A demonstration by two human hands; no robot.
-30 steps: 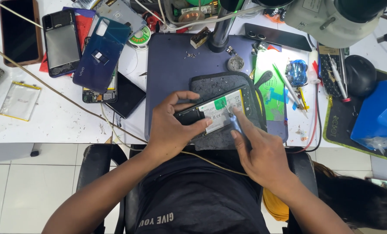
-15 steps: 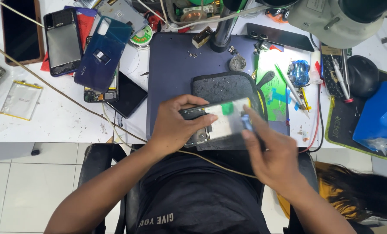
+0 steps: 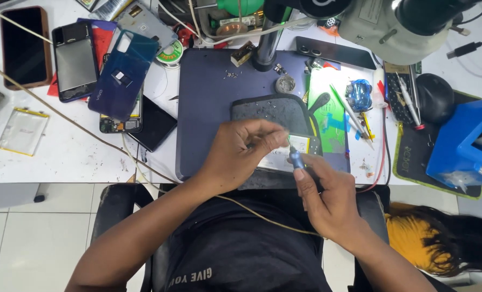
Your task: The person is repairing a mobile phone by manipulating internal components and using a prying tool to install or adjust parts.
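Your left hand (image 3: pixel 241 154) covers the opened phone (image 3: pixel 295 154); your right hand (image 3: pixel 327 197) pinches a blue-handled screwdriver (image 3: pixel 295 160). Beyond your fingertips lie a grey mat (image 3: pixel 273 111) and green tweezers (image 3: pixel 354 116).

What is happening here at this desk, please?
A person seated at a cluttered repair desk works on an opened phone that lies on a dark mat. The left hand steadies the phone from above. The right hand holds a small blue-handled screwdriver with its tip at the phone. Other phones and a blue back cover lie to the left.
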